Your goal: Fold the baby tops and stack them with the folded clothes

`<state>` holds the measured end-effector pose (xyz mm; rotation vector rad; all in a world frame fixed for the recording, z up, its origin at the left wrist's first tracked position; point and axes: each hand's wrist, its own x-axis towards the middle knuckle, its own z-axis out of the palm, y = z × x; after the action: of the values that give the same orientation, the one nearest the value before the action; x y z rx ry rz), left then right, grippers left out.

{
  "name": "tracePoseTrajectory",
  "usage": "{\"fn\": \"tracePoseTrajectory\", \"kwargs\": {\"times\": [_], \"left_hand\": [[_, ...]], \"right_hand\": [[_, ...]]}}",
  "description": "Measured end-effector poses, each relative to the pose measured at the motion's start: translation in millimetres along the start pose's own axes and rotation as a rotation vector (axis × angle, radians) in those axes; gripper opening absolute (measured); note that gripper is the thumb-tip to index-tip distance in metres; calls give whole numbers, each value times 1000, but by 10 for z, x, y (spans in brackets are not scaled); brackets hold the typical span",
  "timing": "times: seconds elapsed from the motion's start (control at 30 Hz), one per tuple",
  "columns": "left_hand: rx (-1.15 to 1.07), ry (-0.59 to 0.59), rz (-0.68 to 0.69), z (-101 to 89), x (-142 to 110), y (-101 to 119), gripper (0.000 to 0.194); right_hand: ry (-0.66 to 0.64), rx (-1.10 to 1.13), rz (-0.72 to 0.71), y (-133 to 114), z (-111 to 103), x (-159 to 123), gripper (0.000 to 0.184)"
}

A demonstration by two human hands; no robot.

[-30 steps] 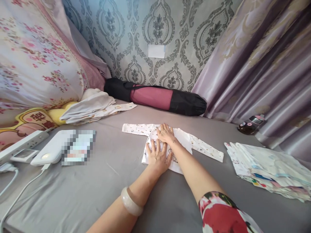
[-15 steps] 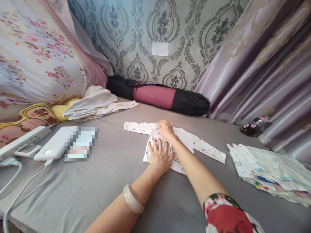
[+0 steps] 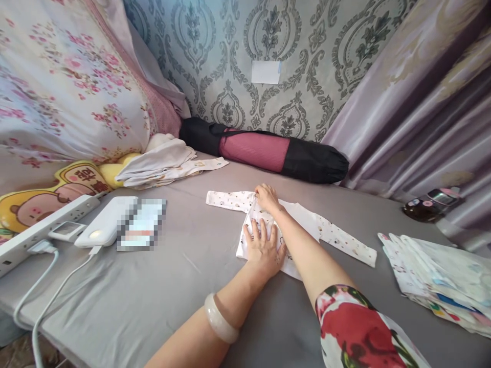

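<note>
Presses small white shirt (image 3: 303, 220) flat on grey sheet (image 3: 184, 286) with left hand (image 3: 264, 250), fingers spread wide, presumably against slipping. Curls right hand (image 3: 267, 198) at its top edge; can't tell if pinching fabric.

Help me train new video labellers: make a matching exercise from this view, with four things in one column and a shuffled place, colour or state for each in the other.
Column one
1. left hand
2. right hand
3. long bag
4. bottle

Column two
A. near the curtain
B. curled at the upper part of the shirt
C. spread flat on the shirt
D. black with a dark pink middle

Pairs: 1-C, 2-B, 3-D, 4-A
</note>
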<state>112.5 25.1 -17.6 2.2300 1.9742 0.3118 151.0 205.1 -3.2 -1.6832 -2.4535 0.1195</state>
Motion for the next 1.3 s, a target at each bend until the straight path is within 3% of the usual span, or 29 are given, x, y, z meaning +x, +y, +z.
{"fn": "tracePoseTrajectory", "kwargs": {"times": [0.17,0.27,0.4,0.53,0.63,0.7,0.83,0.9,1.07,1.3], "left_hand": [[19,-55,16,-21,7,-14,66],[23,-17,21,0,10,-29,65],[30,49,8,16,19,-40,64],[4,88,-11,-61,45,-44,52],[-37,161,-52,-132,73,-39,47],[-62,204,1,-147,84,-23,47],[-60,155,283,-83,57,16,48],[-17,105,340,-31,34,17,50],[79,-23,314,33,20,-34,57],[115,-107,288,5,52,-4,62]], "right_hand": [[144,80,10,21,187,-36,33],[73,135,12,26,139,-52,34],[-6,189,19,90,-90,-183,42],[31,316,114,348,-365,-566,50],[89,393,257,624,-536,-1009,52],[92,389,346,758,-592,-1328,52],[10,285,332,758,-494,-1861,54],[-46,202,265,654,-377,-2035,54],[-80,83,232,440,-190,-2227,59],[-76,74,245,447,-180,-2237,59]]}}
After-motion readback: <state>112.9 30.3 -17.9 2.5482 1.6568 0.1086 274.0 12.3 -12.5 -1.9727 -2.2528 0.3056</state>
